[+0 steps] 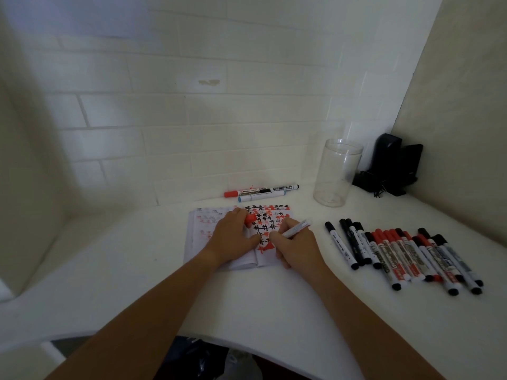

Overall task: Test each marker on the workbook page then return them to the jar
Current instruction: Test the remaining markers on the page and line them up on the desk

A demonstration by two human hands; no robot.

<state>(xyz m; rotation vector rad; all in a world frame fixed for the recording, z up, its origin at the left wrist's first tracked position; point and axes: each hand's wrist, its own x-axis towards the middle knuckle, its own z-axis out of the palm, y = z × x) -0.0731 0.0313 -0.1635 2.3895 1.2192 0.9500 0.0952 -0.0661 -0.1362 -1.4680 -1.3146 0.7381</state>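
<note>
An open workbook [197, 242] lies on the white table, its right page covered with red and black marks. My right hand [297, 244] grips a white marker [297, 229] with its tip down on that page. My left hand [233, 237] rests on the workbook and holds a red cap [250, 220] in its fingers. A clear plastic jar [337, 174] stands upright behind and to the right, with no markers in it. Several black and red markers [406, 253] lie in a row on the table to the right of my right hand.
Three markers [260, 192], one red-capped, one black-labelled and one blue-capped, lie by the tiled back wall behind the workbook. A black device with a cable [389, 165] sits in the right corner beside the jar. The table's curved front edge [247, 344] is near my body.
</note>
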